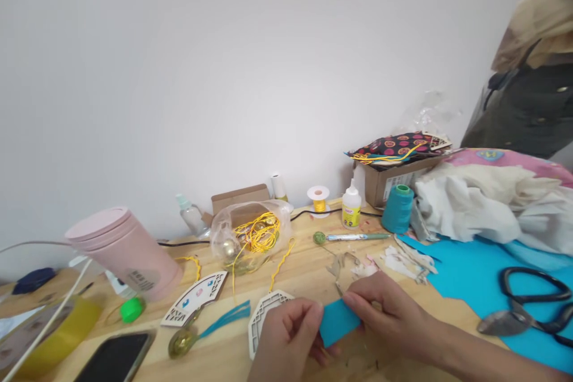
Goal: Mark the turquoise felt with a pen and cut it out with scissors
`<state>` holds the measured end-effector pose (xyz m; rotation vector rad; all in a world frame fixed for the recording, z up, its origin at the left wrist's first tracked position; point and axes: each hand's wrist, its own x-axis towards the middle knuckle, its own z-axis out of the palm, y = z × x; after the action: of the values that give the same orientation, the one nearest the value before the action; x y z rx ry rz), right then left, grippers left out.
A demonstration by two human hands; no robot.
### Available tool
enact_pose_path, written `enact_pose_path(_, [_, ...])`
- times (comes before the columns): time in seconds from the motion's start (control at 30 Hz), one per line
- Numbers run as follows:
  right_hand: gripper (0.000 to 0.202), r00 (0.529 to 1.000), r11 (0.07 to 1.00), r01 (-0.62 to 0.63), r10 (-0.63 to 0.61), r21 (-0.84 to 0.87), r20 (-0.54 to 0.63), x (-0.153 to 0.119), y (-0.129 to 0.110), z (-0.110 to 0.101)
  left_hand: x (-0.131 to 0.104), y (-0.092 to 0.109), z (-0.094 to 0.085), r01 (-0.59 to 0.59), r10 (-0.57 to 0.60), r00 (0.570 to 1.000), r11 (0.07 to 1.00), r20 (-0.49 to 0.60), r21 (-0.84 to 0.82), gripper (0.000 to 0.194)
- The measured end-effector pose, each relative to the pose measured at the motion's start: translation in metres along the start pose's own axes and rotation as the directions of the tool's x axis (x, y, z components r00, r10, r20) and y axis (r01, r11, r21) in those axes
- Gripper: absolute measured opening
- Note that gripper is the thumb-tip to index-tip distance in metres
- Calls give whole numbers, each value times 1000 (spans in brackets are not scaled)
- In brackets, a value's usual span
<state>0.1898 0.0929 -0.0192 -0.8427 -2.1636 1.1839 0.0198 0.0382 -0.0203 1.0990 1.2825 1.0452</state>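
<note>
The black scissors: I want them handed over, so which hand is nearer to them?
Right. The right hand pinches the blue felt piece just left of the black scissors; the left hand is farther left, past the felt piece.

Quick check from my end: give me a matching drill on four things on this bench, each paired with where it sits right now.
Things:
1. blue paper piece
2. black scissors
3. pink tumbler
4. glue bottle

Places:
A. lying on the blue sheet, right side
B. tipped over on the table's left side
C. pinched between the left hand and right hand
D. upright near the wall, beside the teal thread cone

Pairs: 1-C, 2-A, 3-B, 4-D
</note>
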Motion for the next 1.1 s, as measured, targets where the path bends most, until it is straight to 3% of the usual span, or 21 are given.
enact_pose_path(0.27, [41,996,992,78,-81,-104,-25,0,3,3,-1,3,3,-32,30,998,999,-49,-39,35])
enact_pose_path(0.57, [54,998,987,-18,28,159,-62,1,9,3,0,7,3,20,-27,994,997,-109,-68,37])
enact_pose_path(0.8, [39,997,995,49,-54,-85,-60,0,8,3,1,6,4,31,-39,993,997,-109,-68,38])
enact_pose_path(1.1, [40,997,996,25,-31,-81,-67,1,3,2,3,0,1,12,-15,997,999,-74,-52,38])
